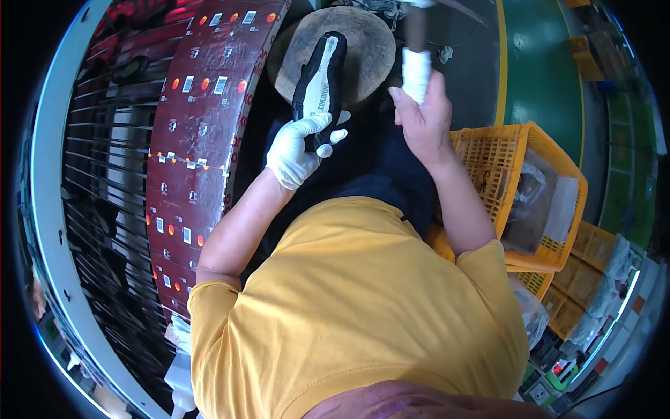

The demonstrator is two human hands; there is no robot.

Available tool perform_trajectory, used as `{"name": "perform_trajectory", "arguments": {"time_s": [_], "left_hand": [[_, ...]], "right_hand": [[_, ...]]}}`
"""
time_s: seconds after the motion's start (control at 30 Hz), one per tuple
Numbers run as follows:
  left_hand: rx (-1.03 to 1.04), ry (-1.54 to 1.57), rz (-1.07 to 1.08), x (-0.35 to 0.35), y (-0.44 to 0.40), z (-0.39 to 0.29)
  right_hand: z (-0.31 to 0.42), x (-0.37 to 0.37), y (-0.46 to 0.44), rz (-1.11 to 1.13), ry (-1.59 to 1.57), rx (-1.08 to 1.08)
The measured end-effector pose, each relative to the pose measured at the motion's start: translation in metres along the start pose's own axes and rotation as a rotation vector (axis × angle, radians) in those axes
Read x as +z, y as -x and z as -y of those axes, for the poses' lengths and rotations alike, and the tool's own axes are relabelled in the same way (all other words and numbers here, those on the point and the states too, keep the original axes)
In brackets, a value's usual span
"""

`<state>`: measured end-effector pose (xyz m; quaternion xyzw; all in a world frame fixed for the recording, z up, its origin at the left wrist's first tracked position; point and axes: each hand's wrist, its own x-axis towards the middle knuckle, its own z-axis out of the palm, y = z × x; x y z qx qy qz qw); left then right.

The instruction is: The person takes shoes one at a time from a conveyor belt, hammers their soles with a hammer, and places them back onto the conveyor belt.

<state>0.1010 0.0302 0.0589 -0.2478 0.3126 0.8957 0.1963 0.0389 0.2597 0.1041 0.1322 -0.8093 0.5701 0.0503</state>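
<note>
A black shoe-shaped piece (pixel 319 84) with a pale printed strip along its middle lies over a round wooden block (pixel 373 45). My left hand (pixel 300 148), in a white glove, is wrapped round the near end of the piece. My bare right hand (pixel 426 119) is closed round the white-wrapped handle of a tool (pixel 417 75), held up to the right of the block. The tool's head, at the top edge, is blurred and partly out of view, so its shape is unclear.
A dark red printed panel (pixel 195 126) stands left of the block, beside a rack of dark rods (pixel 108 153). Yellow plastic crates (pixel 520 188) stand close on my right, one holding plastic bags and sheets. Beyond them runs a green floor (pixel 541 63) with a yellow line.
</note>
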Motion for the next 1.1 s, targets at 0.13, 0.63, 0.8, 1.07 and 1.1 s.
{"name": "perform_trajectory", "arguments": {"time_s": [0.13,0.63,0.8,1.07,1.1], "left_hand": [[-0.003,0.028,0.023,-0.003,-0.001,0.001],[0.003,0.034,0.014,-0.002,-0.007,-0.002],[0.023,-0.019,-0.021,0.005,0.006,0.007],[-0.005,0.068,-0.025,-0.003,-0.001,0.007],[0.019,0.045,0.07,-0.013,-0.001,0.011]], "right_hand": [[-0.055,0.012,0.006,0.407,0.619,0.077],[-0.016,0.0,-0.008,0.268,0.348,-0.045],[0.031,-0.01,-0.005,-0.026,-0.078,-0.145],[-0.066,0.013,0.013,0.301,0.196,0.31],[-0.061,0.034,0.003,0.348,0.171,0.272]]}}
